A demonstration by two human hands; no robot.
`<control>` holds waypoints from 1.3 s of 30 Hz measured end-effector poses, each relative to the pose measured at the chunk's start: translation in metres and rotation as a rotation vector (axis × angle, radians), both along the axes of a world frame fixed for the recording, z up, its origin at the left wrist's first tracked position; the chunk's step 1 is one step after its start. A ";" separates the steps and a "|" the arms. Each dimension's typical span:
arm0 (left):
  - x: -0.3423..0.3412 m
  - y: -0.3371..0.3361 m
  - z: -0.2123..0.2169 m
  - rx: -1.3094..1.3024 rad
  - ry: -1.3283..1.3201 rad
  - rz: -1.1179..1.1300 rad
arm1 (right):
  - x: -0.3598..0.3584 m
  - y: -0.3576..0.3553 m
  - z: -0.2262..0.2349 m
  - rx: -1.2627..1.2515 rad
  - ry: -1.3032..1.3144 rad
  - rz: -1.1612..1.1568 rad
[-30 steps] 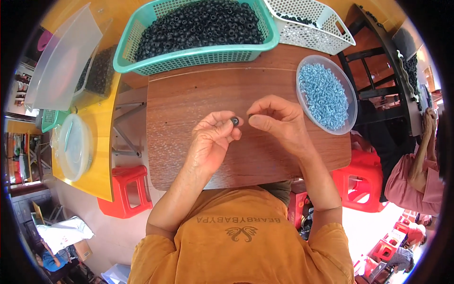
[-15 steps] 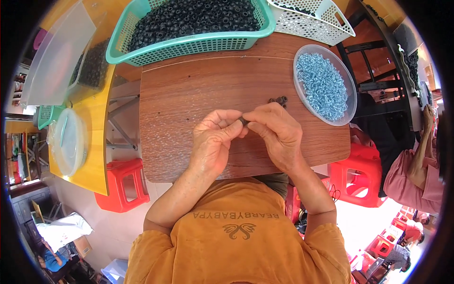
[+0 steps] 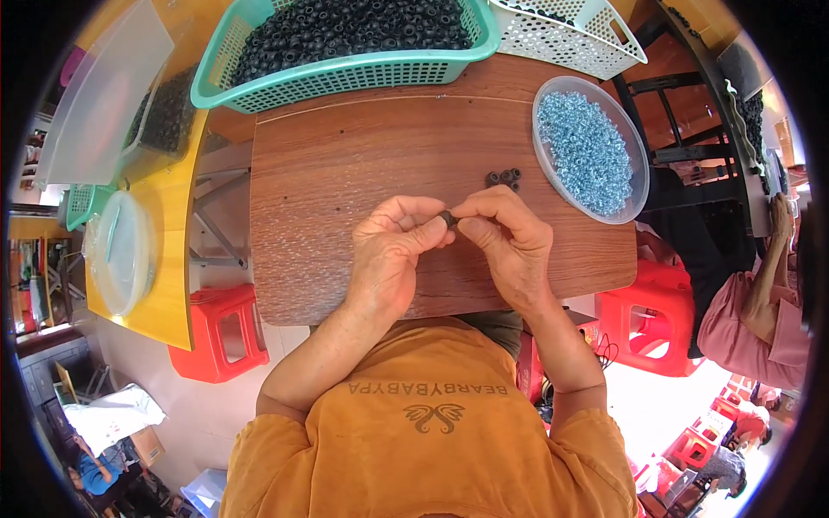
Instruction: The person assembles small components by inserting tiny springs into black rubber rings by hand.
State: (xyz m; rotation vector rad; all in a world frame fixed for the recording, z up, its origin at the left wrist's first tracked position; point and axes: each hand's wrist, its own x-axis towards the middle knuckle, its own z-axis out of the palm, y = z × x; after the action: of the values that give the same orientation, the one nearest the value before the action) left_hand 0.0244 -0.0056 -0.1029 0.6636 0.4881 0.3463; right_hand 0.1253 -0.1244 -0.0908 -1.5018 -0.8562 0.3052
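Observation:
A small dark ring-like part (image 3: 448, 218) is pinched between the thumb and forefinger of my left hand (image 3: 387, 255). My right hand (image 3: 511, 242) meets it from the other side, its thumb and forefinger closed at the part's edge. Whether something smaller sits between those right fingertips is hidden. Just beyond my right hand, a little cluster of dark hollow parts (image 3: 504, 179) rests on the brown wooden table (image 3: 345, 190). To the right of it stands a round clear tub (image 3: 640, 173) filled with small shiny light-blue pieces (image 3: 585, 151).
A green basket (image 3: 345, 85) heaped with black ring-shaped parts (image 3: 354, 39) spans the far edge, beside a white perforated basket (image 3: 570, 45). Leftward, a yellow table (image 3: 173, 259) bears a round clear container (image 3: 125, 259). Red stools (image 3: 220, 337) stand below. Another person's arm (image 3: 764, 293) shows at right.
My right hand's fingertips have shifted slightly on the dark part, and the thumb and forefinger are a bit lower. The cluster of parts behind shows more fully. The whole view has shifted slightly.

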 end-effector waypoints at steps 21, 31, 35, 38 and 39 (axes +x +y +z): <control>-0.001 0.003 -0.007 -0.094 0.040 -0.097 | 0.000 -0.002 -0.004 -0.088 -0.106 -0.068; -0.002 -0.005 -0.005 0.043 0.075 -0.060 | 0.003 -0.004 -0.003 -0.132 -0.160 -0.029; -0.003 -0.003 -0.007 0.064 0.098 -0.073 | 0.001 -0.002 -0.003 -0.167 -0.065 -0.021; -0.002 -0.003 -0.008 0.015 0.105 -0.067 | -0.002 -0.003 -0.013 -0.151 0.113 -0.047; -0.002 -0.003 -0.008 -0.006 0.109 -0.063 | -0.002 -0.002 -0.014 -0.152 0.114 -0.046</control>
State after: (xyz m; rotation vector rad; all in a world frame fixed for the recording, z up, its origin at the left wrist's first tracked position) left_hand 0.0221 -0.0084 -0.1106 0.6925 0.5706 0.2500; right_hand 0.1236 -0.1268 -0.1045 -1.6264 -0.7196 0.4261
